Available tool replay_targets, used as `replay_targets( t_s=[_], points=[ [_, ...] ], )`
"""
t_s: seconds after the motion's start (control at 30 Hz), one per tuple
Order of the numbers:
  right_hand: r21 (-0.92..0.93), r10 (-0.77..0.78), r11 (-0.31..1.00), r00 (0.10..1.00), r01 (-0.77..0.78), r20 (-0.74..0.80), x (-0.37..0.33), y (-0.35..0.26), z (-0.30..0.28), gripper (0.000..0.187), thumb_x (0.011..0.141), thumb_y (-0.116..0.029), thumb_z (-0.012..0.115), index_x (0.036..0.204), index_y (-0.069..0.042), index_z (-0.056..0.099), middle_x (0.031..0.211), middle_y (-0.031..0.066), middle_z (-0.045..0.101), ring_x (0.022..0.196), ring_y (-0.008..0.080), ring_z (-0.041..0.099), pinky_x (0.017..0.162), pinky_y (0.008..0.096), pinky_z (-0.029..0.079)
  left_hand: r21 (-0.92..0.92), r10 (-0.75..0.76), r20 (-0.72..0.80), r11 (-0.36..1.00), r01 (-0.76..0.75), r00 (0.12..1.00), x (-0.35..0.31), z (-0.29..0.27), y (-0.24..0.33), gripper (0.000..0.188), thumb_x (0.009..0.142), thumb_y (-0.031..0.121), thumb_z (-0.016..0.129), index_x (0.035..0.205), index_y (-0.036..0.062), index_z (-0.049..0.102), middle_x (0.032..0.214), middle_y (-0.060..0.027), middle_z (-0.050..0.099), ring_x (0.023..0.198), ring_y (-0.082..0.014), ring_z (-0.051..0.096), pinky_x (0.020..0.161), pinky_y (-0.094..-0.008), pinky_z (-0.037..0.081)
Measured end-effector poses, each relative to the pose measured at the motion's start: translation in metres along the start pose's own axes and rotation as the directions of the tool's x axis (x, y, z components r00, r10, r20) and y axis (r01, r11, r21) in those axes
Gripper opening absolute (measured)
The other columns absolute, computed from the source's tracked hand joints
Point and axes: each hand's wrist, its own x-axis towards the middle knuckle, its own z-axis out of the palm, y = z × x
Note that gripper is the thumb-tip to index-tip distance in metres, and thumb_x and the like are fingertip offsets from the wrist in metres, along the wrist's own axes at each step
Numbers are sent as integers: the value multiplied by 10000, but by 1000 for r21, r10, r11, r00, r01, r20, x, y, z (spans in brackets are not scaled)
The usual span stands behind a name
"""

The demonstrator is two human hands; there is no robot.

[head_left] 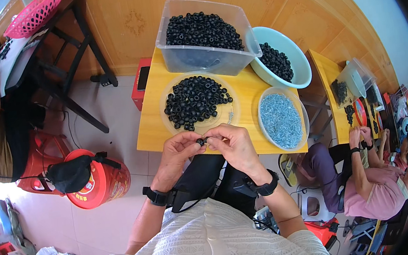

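Just over the near edge of the table, both hands meet fingertip to fingertip. My left hand pinches a small round black part with a hole in it. The thumb and forefinger of my right hand press together right beside that part; whatever they hold is too small to make out. Beyond the hands, a round clear tray carries a heap of similar black parts. To its right stands an oval clear tub full of tiny pale-blue translucent pieces.
A large clear bin of black parts stands at the table's back, with a light-blue basin to its right. A red bucket is on the floor at left. Other people sit at tables on both sides.
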Motion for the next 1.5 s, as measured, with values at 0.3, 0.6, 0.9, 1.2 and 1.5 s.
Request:
replay_targets(
  t_s=[0.3,0.6,0.9,1.2,1.5],
  points=[
    [-376,-221,906,975,197,-22,-1,-5,12,99,738,38,595,834,23,611,735,152,584,650,289,594,569,337,459,56,88,-9,995,-87,996,2,-5,-11,182,789,-50,602,964,-5,579,921,-75,627,854,-141,613,801,-291,517],
    [-503,-171,858,982,107,-83,-4,-3,24,59,754,37,560,810,20,552,758,182,569,701,366,576,613,401,457,157,186,-100,973,-169,977,2,3,-17,154,783,-52,611,932,-21,596,874,-82,648,818,-131,622,762,-256,507],
    [-491,-156,864,986,109,-56,-3,-7,21,48,764,25,548,811,21,540,760,200,563,719,395,568,622,428,452,201,210,-145,963,-179,967,0,9,-17,135,785,-44,617,915,-19,594,887,-70,645,804,-112,611,765,-241,494],
    [-488,-134,870,987,76,-84,-1,3,27,47,749,41,531,793,24,525,754,210,560,723,406,565,615,444,449,333,250,-191,926,-177,949,0,13,-20,120,789,-73,587,900,-25,593,854,-40,625,808,-75,585,743,-197,472],
    [-458,-172,880,983,122,-68,-2,6,19,52,752,36,548,803,27,541,725,209,571,704,394,573,613,423,459,376,324,-161,894,-245,932,2,14,-27,172,792,-79,580,948,-13,550,877,-22,601,821,-67,578,743,-194,462]
  ],
)
